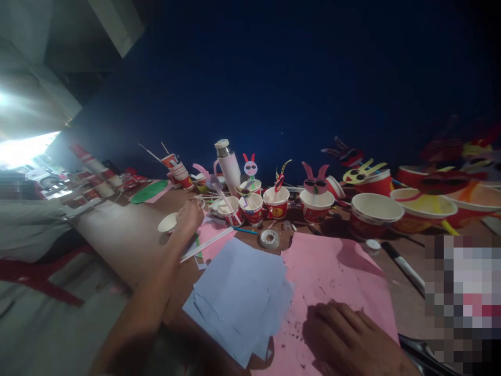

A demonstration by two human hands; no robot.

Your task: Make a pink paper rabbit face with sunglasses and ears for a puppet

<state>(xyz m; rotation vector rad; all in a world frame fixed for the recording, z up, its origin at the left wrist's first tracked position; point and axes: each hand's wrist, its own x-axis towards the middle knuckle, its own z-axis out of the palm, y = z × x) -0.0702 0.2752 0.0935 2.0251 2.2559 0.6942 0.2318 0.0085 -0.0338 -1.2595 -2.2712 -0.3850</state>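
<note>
My left hand (190, 215) reaches out over the table with its fingers curled together. Right beside it is a small white-and-red paper cup (167, 223); whether the fingers touch it I cannot tell, and what they hold, if anything, is hidden. My right hand (346, 331) lies palm down on a sheet of pink paper (332, 266), fingers stretched out and slightly bent. Between the hands is a cut sheet of light blue paper (240, 295). A roll of clear tape (270, 238) and a blue pencil (246, 230) lie just beyond it.
Several red paper cups (276, 202) stand in a row at the back, some with paper bunny faces (315, 183) on them. A pink thermos (228, 167) rises behind. A black marker (403, 269) lies right. A person's sleeve (31, 224) and a red chair (43, 279) are left.
</note>
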